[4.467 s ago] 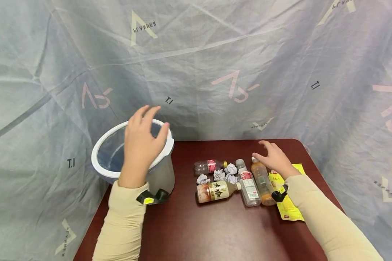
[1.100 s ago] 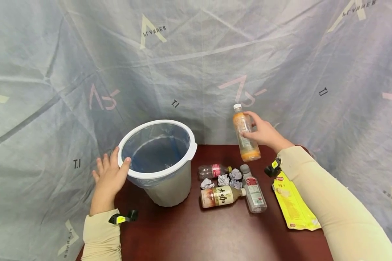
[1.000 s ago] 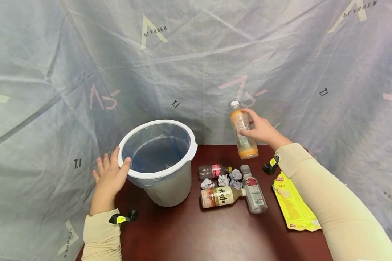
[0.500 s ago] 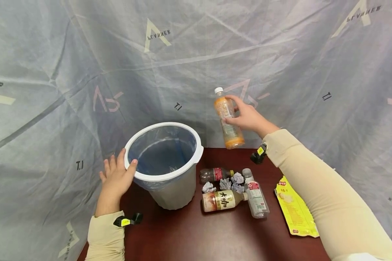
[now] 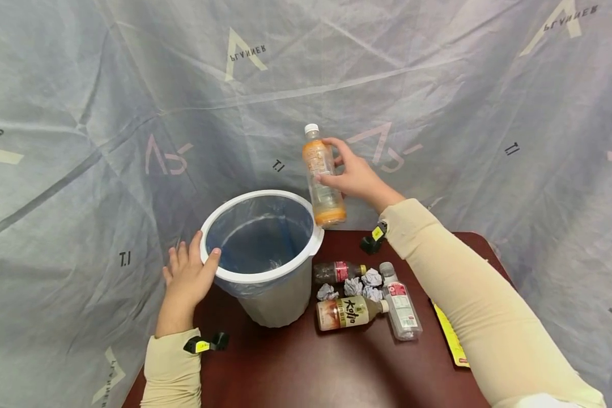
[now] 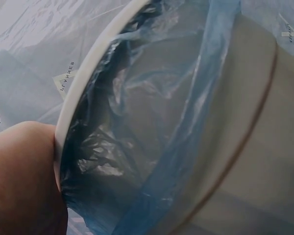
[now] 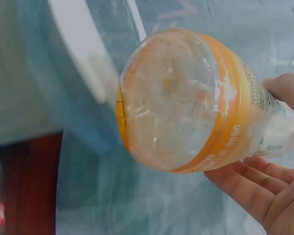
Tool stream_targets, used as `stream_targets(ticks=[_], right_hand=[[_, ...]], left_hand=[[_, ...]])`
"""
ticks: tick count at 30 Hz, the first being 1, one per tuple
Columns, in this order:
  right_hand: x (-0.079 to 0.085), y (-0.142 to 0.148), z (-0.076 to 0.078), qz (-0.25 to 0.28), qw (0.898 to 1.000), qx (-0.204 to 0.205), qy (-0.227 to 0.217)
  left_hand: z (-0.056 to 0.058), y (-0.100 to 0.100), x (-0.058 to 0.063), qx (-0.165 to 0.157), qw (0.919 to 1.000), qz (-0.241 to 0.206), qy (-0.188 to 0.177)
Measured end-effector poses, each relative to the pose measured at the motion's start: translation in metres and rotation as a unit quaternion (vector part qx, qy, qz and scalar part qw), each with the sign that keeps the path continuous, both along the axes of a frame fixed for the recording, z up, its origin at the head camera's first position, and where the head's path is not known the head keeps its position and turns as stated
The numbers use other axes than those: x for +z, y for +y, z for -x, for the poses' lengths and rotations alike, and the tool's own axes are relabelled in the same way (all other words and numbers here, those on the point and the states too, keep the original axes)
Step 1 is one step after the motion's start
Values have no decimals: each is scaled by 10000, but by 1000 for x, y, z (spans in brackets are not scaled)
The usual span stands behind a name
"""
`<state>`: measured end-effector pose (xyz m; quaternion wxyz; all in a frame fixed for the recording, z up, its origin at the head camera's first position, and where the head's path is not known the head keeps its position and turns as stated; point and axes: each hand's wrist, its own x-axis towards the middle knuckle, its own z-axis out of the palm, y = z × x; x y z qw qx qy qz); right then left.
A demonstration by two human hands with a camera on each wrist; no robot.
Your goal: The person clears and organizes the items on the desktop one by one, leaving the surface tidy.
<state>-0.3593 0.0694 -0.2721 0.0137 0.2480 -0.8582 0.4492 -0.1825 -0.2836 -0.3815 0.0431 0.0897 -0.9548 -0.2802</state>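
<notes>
In the head view my right hand (image 5: 356, 177) grips a clear plastic bottle (image 5: 327, 198) with orange bands and a white cap. The bottle is raised, cap upward and slightly tilted, beside the right rim of a bin (image 5: 277, 309). Its base faces the camera in the right wrist view, with fingers and thumb around its side. My left hand (image 5: 190, 283) rests against the bin's white rim (image 5: 234, 277) on the left, fingers spread and fairly straight. A blue liner (image 6: 152, 191) hangs over the bin's edge in the left wrist view.
On the dark red table (image 5: 306, 368) lie a red-label bottle (image 5: 340, 271), a cream-label bottle (image 5: 344, 313), a clear bottle (image 5: 402, 310) and several crumpled paper balls (image 5: 353, 287). A yellow packet (image 5: 451, 337) is partly hidden under my right arm. Grey sheeting (image 5: 306, 68) hangs behind.
My right hand picked up the orange-banded bottle from the table and has carried it up and left to the bin's right side. Earlier, my left hand moved from above the bin to its left rim.
</notes>
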Motion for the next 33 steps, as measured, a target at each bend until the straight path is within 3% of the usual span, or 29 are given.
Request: stream_targets(ticks=[8,14,21,28,33], right_hand=[[-2,-38,-5,414,9987,227,-184],[-21,-66,-12,436,9981,424,-120],[-42,-95,-26,-52,9976,659,-194],[-53,-124,-40,-777,9912,1049,-235],[-58,-138,-45,-1294,9853,1113,-112]], left_hand=[[4,1,0,-24,10000,5,17],[5,0,-4,61,10000,12,71],[4,1,-5,217,9996,3,203],[6,3,-3,257,9997,14,32],[9,5,-2,319,9995,24,28]])
